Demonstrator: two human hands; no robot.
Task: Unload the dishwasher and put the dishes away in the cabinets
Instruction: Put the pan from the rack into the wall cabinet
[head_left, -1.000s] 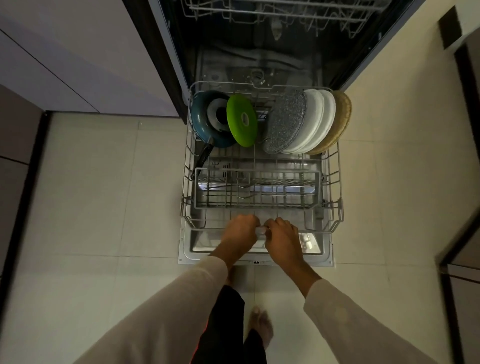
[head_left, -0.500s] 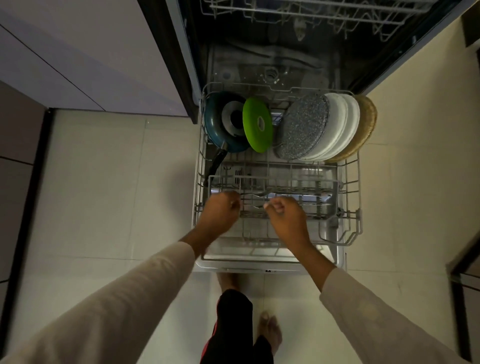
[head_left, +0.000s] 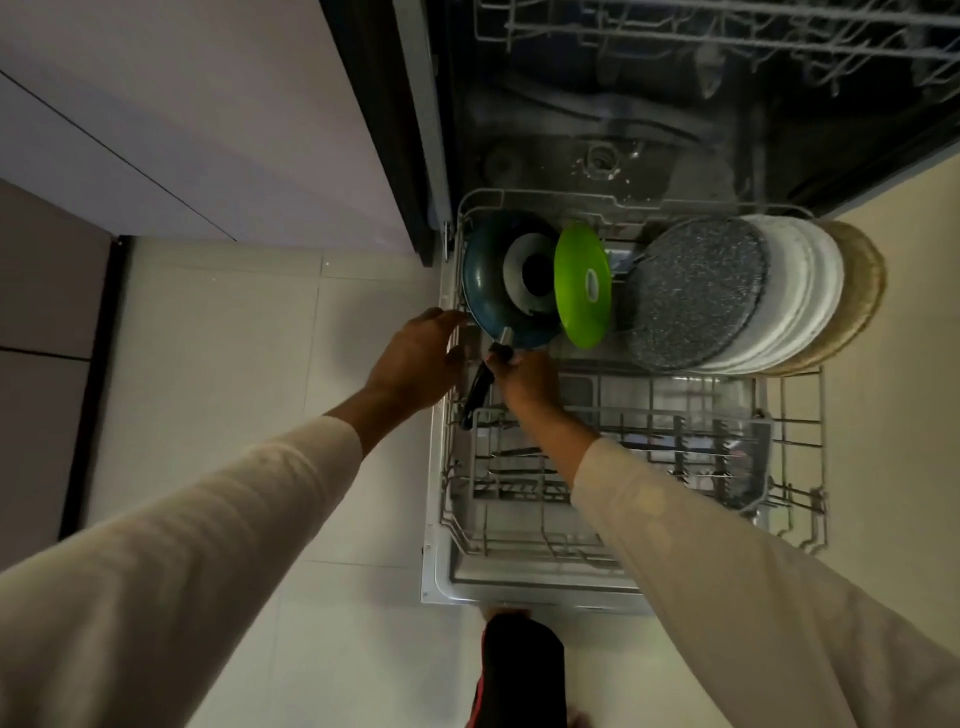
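Tiled floor (head_left: 218, 364), dishwasher open, lower rack (head_left: 795, 415) pulled out — unloading barely begun. Right hand (head_left: 527, 382) closed on pan (head_left: 491, 275) handle; left hand (head_left: 415, 358) open beside rim, empty. Green lid (head_left: 582, 286), plates (head_left: 800, 291) remain racked.

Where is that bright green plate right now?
The bright green round plate stands on edge at the back of the pulled-out wire dishwasher rack, between the dark teal frying pan on its left and the speckled grey plate.
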